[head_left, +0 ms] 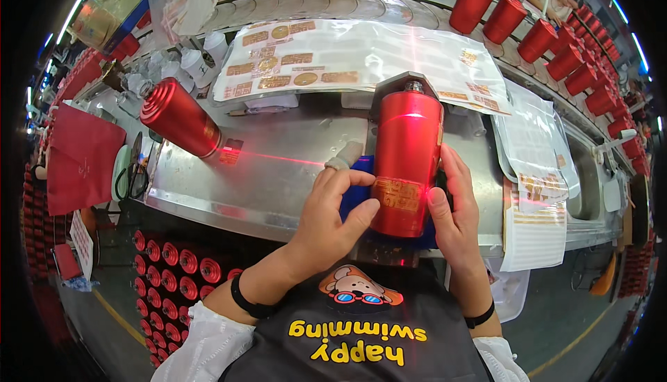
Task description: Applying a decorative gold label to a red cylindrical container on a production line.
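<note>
Applying the label (pixel 399 194) to the bottle's (pixel 410 135) near end, seemingly; left hand (pixel 325 212) and right hand (pixel 458 218) flank it, fingers apart, unclamped; next calls for smoothing edges.

Gleamed smooth, glossy and metallic on the red bottle (pixel 408 145), with a gold foil look to its label (pixel 399 195). Showed as scuffed metal across the worktable (pixel 278 191). Shone like slick plastic on the sticker sheets (pixel 347 55). Looked mostly matt and clothlike in the black apron (pixel 424 302).
</note>
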The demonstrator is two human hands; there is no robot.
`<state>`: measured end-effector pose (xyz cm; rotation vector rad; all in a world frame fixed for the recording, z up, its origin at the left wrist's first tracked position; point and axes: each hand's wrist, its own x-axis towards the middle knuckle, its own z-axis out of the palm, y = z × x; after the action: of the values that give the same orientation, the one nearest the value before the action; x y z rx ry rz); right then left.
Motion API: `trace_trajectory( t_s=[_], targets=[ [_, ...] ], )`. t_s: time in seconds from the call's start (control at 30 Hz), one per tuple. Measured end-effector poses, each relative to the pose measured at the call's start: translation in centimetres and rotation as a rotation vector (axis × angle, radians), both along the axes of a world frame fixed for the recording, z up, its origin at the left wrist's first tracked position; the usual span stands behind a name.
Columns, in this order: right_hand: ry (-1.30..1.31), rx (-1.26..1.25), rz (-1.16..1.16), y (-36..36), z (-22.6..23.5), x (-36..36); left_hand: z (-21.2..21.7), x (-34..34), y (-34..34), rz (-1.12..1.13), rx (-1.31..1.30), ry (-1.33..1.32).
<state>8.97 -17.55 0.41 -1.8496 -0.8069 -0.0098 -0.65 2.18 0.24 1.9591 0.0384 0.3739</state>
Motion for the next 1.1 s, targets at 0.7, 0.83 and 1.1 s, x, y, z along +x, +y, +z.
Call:
trace_trajectory(
  t_s=[0.7, 0.83, 1.1],
  targets=[
    [-0.007, 0.005, -0.01, 0.0, 0.0, -0.1, 1.5, 2.2, 0.7, -0.017, 0.067, -0.139],
    [-0.01, 0.017, -0.001, 0.1, -0.1, 0.0, 1.4, 2.0, 0.1, -0.083, -0.21, -0.08],
    [-0.033, -0.021, -0.018, 0.3, 0.1, -0.2, 1.4, 1.8, 0.3, -0.144, -0.526, 0.018]
  ],
)
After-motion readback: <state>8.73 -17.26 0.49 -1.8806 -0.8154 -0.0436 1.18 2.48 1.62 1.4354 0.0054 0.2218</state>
